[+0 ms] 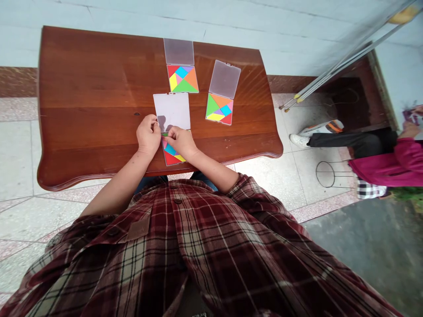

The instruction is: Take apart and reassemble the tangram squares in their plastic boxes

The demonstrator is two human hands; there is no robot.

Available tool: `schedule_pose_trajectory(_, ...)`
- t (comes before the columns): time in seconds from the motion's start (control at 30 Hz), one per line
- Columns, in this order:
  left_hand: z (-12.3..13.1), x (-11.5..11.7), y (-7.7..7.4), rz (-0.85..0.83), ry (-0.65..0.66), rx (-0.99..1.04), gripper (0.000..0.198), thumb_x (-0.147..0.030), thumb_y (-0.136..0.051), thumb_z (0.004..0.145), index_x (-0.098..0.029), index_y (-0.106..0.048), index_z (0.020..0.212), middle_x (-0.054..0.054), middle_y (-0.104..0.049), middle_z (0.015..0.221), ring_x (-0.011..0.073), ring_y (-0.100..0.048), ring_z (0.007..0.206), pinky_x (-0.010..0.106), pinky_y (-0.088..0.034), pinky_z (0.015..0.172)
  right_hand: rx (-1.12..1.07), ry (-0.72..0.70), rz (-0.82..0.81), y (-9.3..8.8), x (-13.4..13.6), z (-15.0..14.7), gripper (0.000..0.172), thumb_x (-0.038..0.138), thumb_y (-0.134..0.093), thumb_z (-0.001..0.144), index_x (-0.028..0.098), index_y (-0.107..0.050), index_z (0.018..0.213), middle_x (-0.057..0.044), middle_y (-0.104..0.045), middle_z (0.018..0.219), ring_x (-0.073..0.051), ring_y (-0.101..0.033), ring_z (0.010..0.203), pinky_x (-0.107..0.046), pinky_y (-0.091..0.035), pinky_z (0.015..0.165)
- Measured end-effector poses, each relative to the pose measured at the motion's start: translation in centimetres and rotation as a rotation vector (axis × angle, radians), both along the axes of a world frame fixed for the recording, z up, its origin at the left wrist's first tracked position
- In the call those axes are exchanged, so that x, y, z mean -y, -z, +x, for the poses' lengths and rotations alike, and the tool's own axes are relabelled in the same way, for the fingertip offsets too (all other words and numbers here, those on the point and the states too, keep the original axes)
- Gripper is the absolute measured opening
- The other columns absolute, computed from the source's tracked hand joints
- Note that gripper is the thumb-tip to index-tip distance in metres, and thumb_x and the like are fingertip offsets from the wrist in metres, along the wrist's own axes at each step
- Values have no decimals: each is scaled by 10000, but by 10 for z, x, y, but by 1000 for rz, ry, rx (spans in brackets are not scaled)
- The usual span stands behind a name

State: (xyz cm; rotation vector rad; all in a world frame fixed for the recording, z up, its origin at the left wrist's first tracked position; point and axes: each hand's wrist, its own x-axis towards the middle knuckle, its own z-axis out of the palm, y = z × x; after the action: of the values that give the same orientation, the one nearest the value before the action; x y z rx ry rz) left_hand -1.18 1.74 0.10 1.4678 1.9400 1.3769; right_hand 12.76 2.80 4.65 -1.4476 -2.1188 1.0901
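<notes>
An opened tangram case (172,112) lies near the table's front edge, its pale lid folded back away from me. Red, blue, yellow and pink tangram pieces (170,150) show in its tray, partly covered by my hand. At the tray's upper left corner, my right hand (180,141) has thumb and forefinger pinched on a small green tangram piece (164,134). My left hand (148,134) is curled beside the case's left edge, fingertips drawn together by the hinge; whatever they hold is hidden.
Two more open tangram cases, a back one (179,52) and a right one (225,79), hold colourful pieces on the wooden table (99,101). Crutches (317,83) lean at the right wall. A person in a magenta top (380,165) sits beyond, near a wire ring frame (325,174).
</notes>
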Motion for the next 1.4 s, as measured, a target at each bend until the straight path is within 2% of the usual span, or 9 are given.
schedule_pose_trajectory(0.27, 0, 0, 2, 26, -2, 5, 131, -176, -502, 812, -199, -583, 912, -17, -646, 793, 123, -613, 739, 253, -493, 767, 81, -108, 50, -7, -4, 6, 131, 165, -531, 824, 189, -580, 705, 32, -575, 703, -115, -480, 679, -245, -337, 661)
schedule_pose_trajectory(0.5, 0, 0, 1, 9, 5, 9, 152, -156, -489, 814, -189, -580, 931, -4, -657, 833, 137, -637, 792, 271, -500, 803, 22, -98, 95, -12, -12, 19, 172, 179, -489, 843, 166, -653, 794, 7, -639, 793, -121, -523, 723, -243, -381, 703)
schedule_pose_trajectory(0.73, -1, 0, 0, -8, 3, -5, 145, -149, -486, 817, -195, -578, 918, -6, -646, 823, 140, -625, 775, 285, -494, 816, 152, -276, 93, -8, -6, 15, 240, 139, -459, 862, 193, -693, 857, -17, -672, 858, -157, -583, 819, -270, -410, 770)
schedule_pose_trajectory(0.83, -2, 0, -1, -6, -6, -11, 151, -130, -489, 807, -199, -577, 908, -10, -642, 807, 141, -623, 769, 287, -492, 826, 151, -293, 108, -8, -6, 16, 237, 140, -467, 859, 198, -697, 852, -25, -671, 861, -168, -596, 834, -285, -425, 798)
schedule_pose_trajectory(0.97, -2, 0, -2, 0, 0, 6, 151, -124, -482, 808, -198, -571, 904, -10, -643, 802, 142, -627, 761, 281, -499, 804, -9, -201, 167, -11, -11, 32, 207, 151, -490, 842, 195, -690, 875, -22, -682, 917, -162, -607, 870, -293, -447, 835)
schedule_pose_trajectory(1.1, -4, 0, -2, 2, -14, 0, 142, -125, -484, 800, -201, -559, 894, -14, -639, 790, 138, -627, 761, 282, -503, 819, -106, -70, 189, -7, -12, 63, 188, 167, -492, 827, 195, -678, 835, -15, -688, 879, -163, -618, 860, -303, -468, 823)
schedule_pose_trajectory(1.27, -6, -1, 1, 7, -28, 22, 144, -135, -470, 797, -204, -540, 903, -11, -634, 789, 130, -625, 741, 281, -515, 795, -128, 133, 179, 12, -1, 103, 181, 221, -496, 837, 195, -675, 846, -40, -711, 923, -179, -640, 882, -320, -486, 848)
schedule_pose_trajectory(1.4, -11, -6, 9, -1, -32, 67, 194, -158, -460, 797, -205, -534, 969, 0, -632, 811, 133, -632, 751, 289, -530, 774, -88, 248, 244, 28, 10, 117, 192, 243, -488, 851, 203, -676, 854, -56, -710, 909, -191, -638, 874, -332, -493, 850)
